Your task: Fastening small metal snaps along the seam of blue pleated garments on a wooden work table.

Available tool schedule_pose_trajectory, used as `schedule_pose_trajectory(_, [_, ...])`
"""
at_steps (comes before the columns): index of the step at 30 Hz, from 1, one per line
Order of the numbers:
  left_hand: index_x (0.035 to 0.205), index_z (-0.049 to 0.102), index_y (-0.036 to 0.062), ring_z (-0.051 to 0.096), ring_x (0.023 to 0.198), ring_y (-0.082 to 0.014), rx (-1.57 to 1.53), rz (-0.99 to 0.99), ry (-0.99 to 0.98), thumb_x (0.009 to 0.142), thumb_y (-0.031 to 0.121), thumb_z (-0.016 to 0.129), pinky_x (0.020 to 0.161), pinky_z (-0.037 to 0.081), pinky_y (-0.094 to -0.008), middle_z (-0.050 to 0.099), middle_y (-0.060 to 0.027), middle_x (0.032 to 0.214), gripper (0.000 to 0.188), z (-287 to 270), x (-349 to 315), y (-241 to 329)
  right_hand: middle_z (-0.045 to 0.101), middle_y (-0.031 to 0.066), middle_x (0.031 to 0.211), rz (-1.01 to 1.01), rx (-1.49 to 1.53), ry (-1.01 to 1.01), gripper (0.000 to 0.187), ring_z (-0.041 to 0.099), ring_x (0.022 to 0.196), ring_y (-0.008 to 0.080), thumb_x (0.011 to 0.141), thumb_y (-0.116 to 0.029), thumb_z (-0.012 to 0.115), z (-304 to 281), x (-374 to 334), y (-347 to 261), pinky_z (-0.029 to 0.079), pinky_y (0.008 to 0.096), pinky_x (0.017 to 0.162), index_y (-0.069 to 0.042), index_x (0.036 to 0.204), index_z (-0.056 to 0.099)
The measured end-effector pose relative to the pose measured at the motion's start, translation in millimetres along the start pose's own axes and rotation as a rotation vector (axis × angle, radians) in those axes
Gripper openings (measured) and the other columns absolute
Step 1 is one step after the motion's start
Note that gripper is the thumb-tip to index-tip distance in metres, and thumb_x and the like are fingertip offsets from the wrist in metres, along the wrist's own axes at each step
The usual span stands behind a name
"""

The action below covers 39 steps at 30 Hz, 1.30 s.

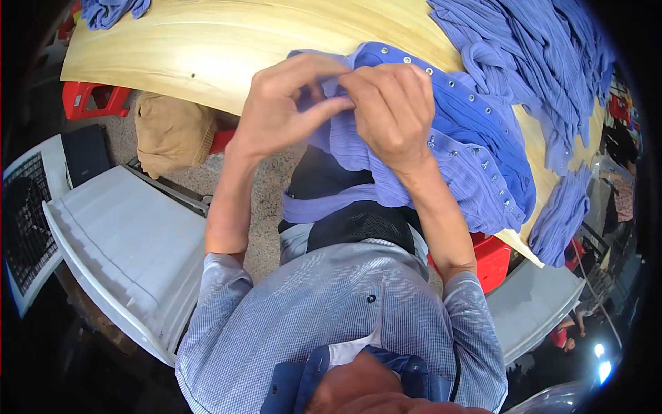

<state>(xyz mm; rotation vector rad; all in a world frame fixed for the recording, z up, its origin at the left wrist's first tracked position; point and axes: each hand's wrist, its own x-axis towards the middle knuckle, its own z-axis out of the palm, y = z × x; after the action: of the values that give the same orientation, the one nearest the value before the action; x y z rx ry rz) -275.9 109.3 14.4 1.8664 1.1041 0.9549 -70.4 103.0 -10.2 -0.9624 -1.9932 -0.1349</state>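
Observation:
A periwinkle-blue ribbed knit cardigan (448, 181) lies partly on the table and hangs over its near edge toward my lap. Round metal snap fasteners line both of its front bands. My left hand (286, 103) curls its fingers toward the thumb, and the tips pinch the cardigan's edge. Just right of it, touching fingertips, my right hand (394, 114) is closed on the same edge with its back turned up. Whatever detail sits between the fingertips is hidden.
The pale wooden table (207, 41) spans the far side. More blue knit garments (531, 62) are heaped at its right, one hanging off the edge. Red plastic stools (93, 100) stand below. A tan knit bundle (172, 131) and a grey plastic bin (131, 241) are at left.

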Motion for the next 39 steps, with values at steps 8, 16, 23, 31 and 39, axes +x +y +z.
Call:
schedule_pose_trajectory(8, [0.114,0.084,-0.0003,0.081,0.100,-0.0293,0.360,0.312,0.101,0.087,-0.012,0.083,0.085,0.066,-0.0355,0.082,-0.0110,0.115,0.030,0,-9,-47,0.072,0.0064,0.103,0.268,0.169,-0.260,0.028,0.070,0.091,0.0291,0.086,-0.006,0.085,-29,-37,-2,0.055,0.0412,0.080,-0.007,0.113,0.078])
schedule_pose_trajectory(16, [0.096,0.085,0.0088,0.066,0.095,-0.0242,0.752,0.291,-0.008,0.092,0.016,0.086,0.080,0.047,-0.0408,0.070,-0.0020,0.097,0.008,1,-15,-7,0.071,0.0069,0.106,0.137,0.110,-0.345,0.027,0.069,0.093,0.0278,0.084,-0.002,0.081,-45,-45,10,0.053,0.0407,0.085,-0.004,0.111,0.080])
schedule_pose_trajectory(23, [0.094,0.076,0.0044,0.070,0.090,-0.0348,0.751,0.146,0.071,0.095,0.015,0.085,0.079,0.057,-0.0454,0.069,-0.0110,0.093,0.013,26,-15,-7,0.072,0.0093,0.112,0.176,0.071,-0.317,0.033,0.069,0.101,0.0297,0.083,0.000,0.081,-37,-25,-10,0.053,0.0429,0.087,-0.003,0.116,0.080])
schedule_pose_trajectory(31, [0.107,0.073,0.0074,0.076,0.073,-0.0353,0.794,-0.102,0.183,0.092,0.022,0.087,0.063,0.058,-0.0457,0.075,-0.0100,0.082,0.025,48,-3,6,0.072,0.0104,0.110,0.309,0.172,-0.302,0.028,0.069,0.103,0.0322,0.085,-0.007,0.088,-9,-38,-13,0.054,0.0445,0.087,-0.004,0.112,0.080])
schedule_pose_trajectory(39, [0.110,0.079,0.0132,0.075,0.073,-0.0267,0.803,0.137,0.452,0.088,0.018,0.088,0.064,0.059,-0.0395,0.074,-0.0035,0.084,0.024,58,-3,-38,0.072,0.0082,0.107,0.376,0.144,-0.314,0.021,0.067,0.106,0.0329,0.088,-0.006,0.086,-5,-29,-9,0.052,0.0460,0.089,-0.004,0.107,0.080])
